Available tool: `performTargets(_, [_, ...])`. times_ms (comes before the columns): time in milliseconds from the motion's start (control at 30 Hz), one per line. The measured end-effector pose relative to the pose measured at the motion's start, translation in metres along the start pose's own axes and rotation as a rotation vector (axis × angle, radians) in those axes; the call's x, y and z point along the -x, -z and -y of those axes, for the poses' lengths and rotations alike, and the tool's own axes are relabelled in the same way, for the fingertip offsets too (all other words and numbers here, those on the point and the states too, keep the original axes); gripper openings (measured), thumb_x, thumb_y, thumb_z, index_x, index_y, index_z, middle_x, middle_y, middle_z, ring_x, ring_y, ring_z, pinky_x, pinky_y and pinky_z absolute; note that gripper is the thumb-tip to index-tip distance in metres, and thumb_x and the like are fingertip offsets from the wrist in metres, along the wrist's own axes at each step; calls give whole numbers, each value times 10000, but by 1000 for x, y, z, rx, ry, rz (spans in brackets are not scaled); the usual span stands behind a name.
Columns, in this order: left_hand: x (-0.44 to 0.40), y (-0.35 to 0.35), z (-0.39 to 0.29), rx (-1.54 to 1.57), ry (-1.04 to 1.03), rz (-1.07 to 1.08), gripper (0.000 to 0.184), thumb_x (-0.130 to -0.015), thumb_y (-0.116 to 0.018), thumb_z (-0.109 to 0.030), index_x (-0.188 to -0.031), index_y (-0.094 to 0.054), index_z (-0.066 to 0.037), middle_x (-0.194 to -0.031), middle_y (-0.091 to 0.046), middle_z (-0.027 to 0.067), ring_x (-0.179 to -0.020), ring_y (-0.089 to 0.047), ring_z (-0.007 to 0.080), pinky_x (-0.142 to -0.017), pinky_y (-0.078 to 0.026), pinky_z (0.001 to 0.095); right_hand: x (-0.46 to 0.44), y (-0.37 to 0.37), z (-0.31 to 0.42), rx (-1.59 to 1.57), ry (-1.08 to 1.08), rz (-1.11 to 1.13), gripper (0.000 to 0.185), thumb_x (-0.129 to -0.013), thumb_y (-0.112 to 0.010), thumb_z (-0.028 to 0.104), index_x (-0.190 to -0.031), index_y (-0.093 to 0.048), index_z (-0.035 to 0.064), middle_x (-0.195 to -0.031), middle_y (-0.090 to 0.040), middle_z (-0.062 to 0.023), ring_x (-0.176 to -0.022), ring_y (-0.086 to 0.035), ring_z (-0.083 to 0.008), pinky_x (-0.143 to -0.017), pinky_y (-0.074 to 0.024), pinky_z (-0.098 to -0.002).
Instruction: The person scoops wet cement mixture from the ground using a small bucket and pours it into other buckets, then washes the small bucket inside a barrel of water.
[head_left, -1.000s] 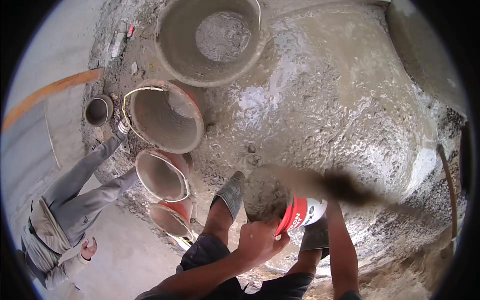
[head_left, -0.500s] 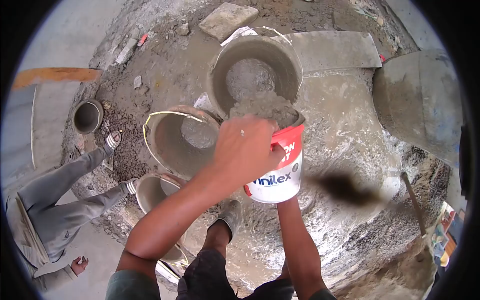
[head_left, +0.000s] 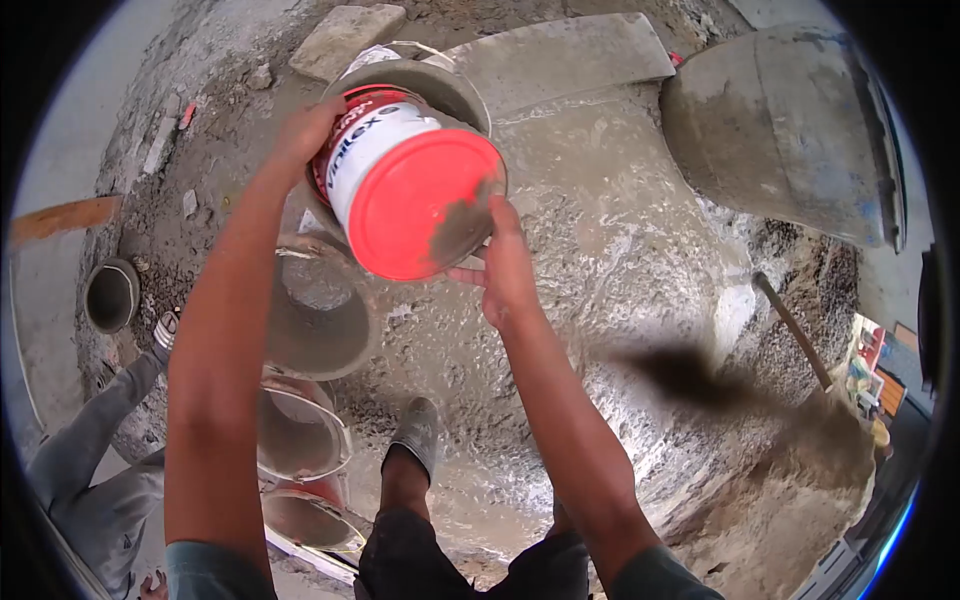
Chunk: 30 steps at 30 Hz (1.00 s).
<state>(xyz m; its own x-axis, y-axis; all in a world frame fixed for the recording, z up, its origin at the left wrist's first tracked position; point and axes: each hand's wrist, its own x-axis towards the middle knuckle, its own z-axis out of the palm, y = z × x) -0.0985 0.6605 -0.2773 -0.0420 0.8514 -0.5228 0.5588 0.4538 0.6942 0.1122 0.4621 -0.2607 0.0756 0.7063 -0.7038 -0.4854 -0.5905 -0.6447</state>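
Bright | glare on wet ground (head_left: 625, 435) | dark smudge (head_left: 690, 377) — blurred | fisheye bend — edges blackened

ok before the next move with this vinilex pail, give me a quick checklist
1. Left hand on the Vinilex pail near its rim: ok.
2. Right hand at the base: ok, touching its lower edge.
3. Pail tipped toward the large mortar-coated bucket: ok, mouth turned away from the camera.
4. Pail emptied: cannot tell, its inside is hidden.
5. Base clean for gripping: not ok, a grey smear lies beside the right hand.
6. Dry footing: not ok, the left shoe stands on wet, muddy ground.
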Motion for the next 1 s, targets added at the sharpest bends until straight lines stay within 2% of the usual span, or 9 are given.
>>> performTargets(33, [3, 2, -1, 27, 17, 24, 489, -846, -596, -386, -1071, -685, 39, -928, -711, 121, -862, -669, 201, -775, -500, 352, 1, -8, 7, 6, 166, -128, 573, -943, -557, 468, -1359, -493, 79, -1276, -554, -163, -1094, -597, -298, -892, -489, -424])
performTargets(100, [-2, 6, 14, 149, -147, 25, 442, -923, -577, -394, -1079, -679, 7, -902, -704, 111, -837, -662, 176, -748, -506, 314, 11, -7, 28, 507, 430, -307, 567, -924, -597, 425, -1329, -521, 36, -1172, -573, -199, -1070, -605, -341, -878, -498, -402])
performTargets(367, [174, -81, -10, 569, 33, 5, 376, -964, -591, -390, -1062, -675, -36, -912, -706, 69, -802, -657, 117, -721, -506, 259, 96, 113, 19, 237, 552, -289, 563, -936, -616, 336, -1369, -469, 5, -1189, -564, -192, -1106, -598, -318, -895, -496, -394])
performTargets(533, [245, -270, 54, 597, 144, 271, 232, -963, -640, -296, -1011, -676, -72, -917, -691, -10, -784, -608, 28, -689, -471, 216, 111, 287, -33, -2, 12, -563, 674, -999, -495, 447, -1504, -315, 39, -1380, -503, -151, -1296, -450, -233, -957, -469, -330])
performTargets(567, [249, -308, 62, 703, 177, 322, 235, -960, -643, -316, -979, -672, -84, -902, -688, -25, -786, -611, 32, -686, -469, 215, 103, 324, -36, 86, 22, -600, 553, -993, -444, 503, -1410, -470, 141, -1298, -514, -39, -1134, -485, -178, -773, -501, -378])
performTargets(667, [234, -403, 45, 953, 236, 340, 261, -968, -628, -333, -1074, -616, -95, -917, -670, -36, -746, -589, 43, -662, -440, 207, 72, 370, 27, 170, 260, -502, 644, -1007, -437, 477, -1412, -447, -22, -1377, -504, -121, -1249, -489, -211, -1082, -342, -346])
performTargets(733, [201, -452, 42, 1168, 173, 429, 272, -981, -607, -322, -1129, -591, -94, -936, -658, -24, -769, -588, 55, -691, -434, 192, 31, 385, 74, 486, 257, -426, 776, -952, -391, 633, -1512, -335, 99, -1506, -405, -88, -1398, -338, -228, -1067, -301, -531])
performTargets(833, [150, -522, 42, 1198, 159, 459, 271, -989, -592, -278, -1170, -563, -77, -1018, -632, 28, -877, -594, 111, -848, -488, 245, -58, 391, 117, 682, 68, -171, 754, -842, -574, 654, -1361, -547, 109, -1287, -634, -92, -1077, -662, -263, -884, -536, -370])
performTargets(1000, [133, -557, 93, 1219, 366, 280, 320, -1004, -548, -213, -1249, -482, -18, -1106, -616, 96, -880, -635, 165, -867, -543, 361, -159, 360, 30, 1431, 529, -468, 768, -753, -703, 609, -1278, -608, 56, -1109, -700, -182, -1032, -673, -312, -882, -525, -393])
